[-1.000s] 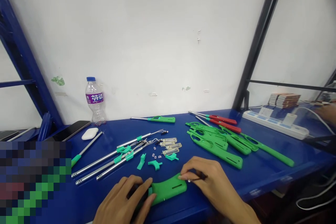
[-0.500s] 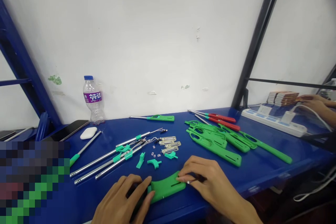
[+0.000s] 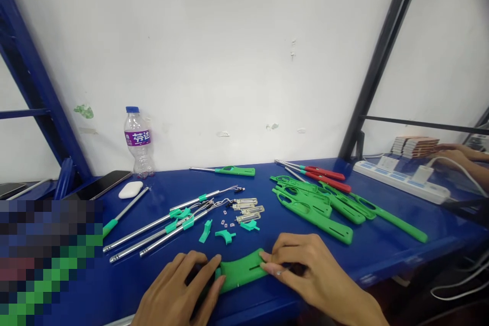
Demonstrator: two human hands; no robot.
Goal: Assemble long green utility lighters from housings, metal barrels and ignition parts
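A green lighter handle [image 3: 242, 271] lies at the table's front edge, between my two hands. My left hand [image 3: 178, 290] is closed round its left end, where a bit of teal plastic shows; a metal rod [image 3: 124, 321] is partly visible below that hand. With thumb and fingers, my right hand [image 3: 301, 270] pinches the handle's right end near the slot. A small shiny spot shows by the right fingertips, too small to make out. Just beyond lie teal triggers [image 3: 225, 236], clear fuel tanks [image 3: 250, 209], tiny pale pieces [image 3: 225, 224] and metal lighter tubes [image 3: 160, 242] with wires.
Several green handle shells [image 3: 317, 219] are piled at right, with red lighters [image 3: 326, 178] behind. A finished-looking green lighter [image 3: 239, 170] lies near the wall. A bottle [image 3: 139, 150], white case [image 3: 130, 190] and phone [image 3: 110, 183] stand left; a power strip [image 3: 401, 183] and another person's hands [image 3: 454, 158] are right.
The view has shifted slightly. My right fingers have moved a little over the handle's right end, and the shiny spot shows less clearly. My left hand keeps its grip.
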